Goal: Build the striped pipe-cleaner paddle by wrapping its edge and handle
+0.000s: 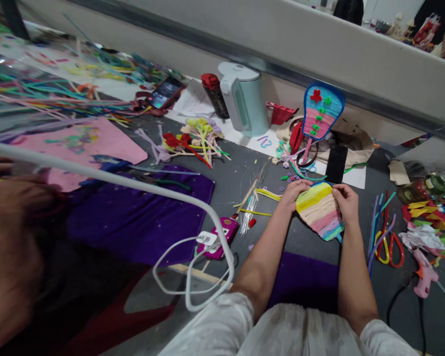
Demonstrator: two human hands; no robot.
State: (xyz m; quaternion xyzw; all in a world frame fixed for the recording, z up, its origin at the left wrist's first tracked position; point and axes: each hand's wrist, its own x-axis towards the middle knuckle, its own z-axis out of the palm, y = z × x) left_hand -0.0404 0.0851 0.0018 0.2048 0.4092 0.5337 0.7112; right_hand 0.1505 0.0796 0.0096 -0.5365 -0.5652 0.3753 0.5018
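Between my two hands is a flat fan-shaped craft piece (319,207) covered in yellow, cream, pink, purple and blue-green stripes. My left hand (295,194) pinches its upper left edge. The upper right edge is gripped by the fingers of my right hand (347,201). A blue edging strip shows along the top, and a bit of blue sticks out at the lower right corner. Beyond it, a finished-looking blue and pink fan (323,111) with red and green flowers leans upright. Yellow pipe cleaners (269,194) lie left of my left hand.
Scissors (395,249) and a pink glue gun (425,274) lie at right. A pale green kettle (244,99) and a dark bottle (215,96) stand behind. A white cable (133,180) crosses at left, near another person's hand (11,237). A purple cloth (133,217) lies there.
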